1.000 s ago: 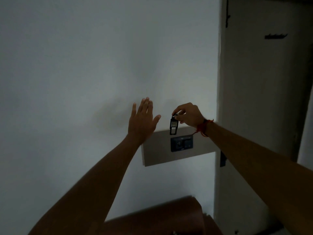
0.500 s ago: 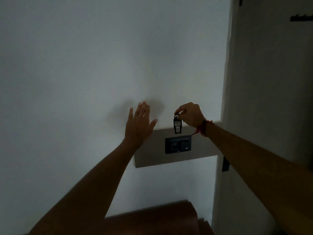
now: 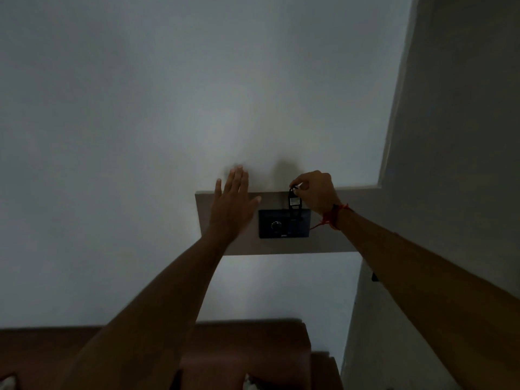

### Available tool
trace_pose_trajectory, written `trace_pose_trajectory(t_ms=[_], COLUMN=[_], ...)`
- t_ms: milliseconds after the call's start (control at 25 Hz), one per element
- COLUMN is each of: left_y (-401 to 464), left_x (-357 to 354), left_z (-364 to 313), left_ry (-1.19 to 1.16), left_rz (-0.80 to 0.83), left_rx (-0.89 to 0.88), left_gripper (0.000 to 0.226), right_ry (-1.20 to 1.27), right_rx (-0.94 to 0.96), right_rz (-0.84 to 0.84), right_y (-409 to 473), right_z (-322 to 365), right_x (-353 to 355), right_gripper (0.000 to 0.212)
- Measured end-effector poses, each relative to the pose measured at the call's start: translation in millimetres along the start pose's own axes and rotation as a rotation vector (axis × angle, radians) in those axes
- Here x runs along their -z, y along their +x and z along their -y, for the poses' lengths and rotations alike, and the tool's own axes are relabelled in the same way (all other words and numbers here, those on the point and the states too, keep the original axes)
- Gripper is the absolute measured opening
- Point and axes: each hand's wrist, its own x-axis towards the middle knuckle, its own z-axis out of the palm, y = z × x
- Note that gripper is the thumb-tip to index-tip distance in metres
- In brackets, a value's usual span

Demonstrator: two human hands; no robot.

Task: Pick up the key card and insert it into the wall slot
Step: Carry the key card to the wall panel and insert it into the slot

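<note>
The room is dim. A small dark key card [image 3: 294,204] with a pale label hangs upright from my right hand [image 3: 316,193], pinched at its top ring. Its lower end reaches the top edge of the black wall slot unit [image 3: 284,224], over the right part of the unit. The unit has a round knob and sits on a beige wall panel [image 3: 332,240]. My left hand [image 3: 231,207] lies flat with fingers spread against the wall and the panel's left part, just left of the slot unit. Whether the card is inside the slot I cannot tell.
A white wall [image 3: 140,136] fills most of the view. A grey door or wall corner [image 3: 450,136] rises at the right. Brown wooden furniture [image 3: 253,350] sits low beneath my arms. A red thread [image 3: 330,218] circles my right wrist.
My right hand has lowered the key card from above the panel's top edge down to the black unit. My left hand stays flat on the wall. The camera has tilted down and moved closer.
</note>
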Motion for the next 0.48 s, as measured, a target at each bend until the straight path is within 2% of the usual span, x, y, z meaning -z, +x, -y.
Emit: trace_pose_trajectory(t_ms=[240, 480], left_y=[-7, -7], left_x=[-21, -28], left_z=[-7, -9], left_ry=[0.008, -0.001], left_rz=[0.053, 0.035], left_rx=[0.017, -0.004], left_gripper=[0.080, 0.080], right_ry=[-0.013, -0.011], right_rx=[0.069, 0.095], right_rz=[-0.039, -0.055], right_y=[-9, -7], right_z=[-24, -32], right_x=[-25, -32], right_gripper=[0.018, 0.019])
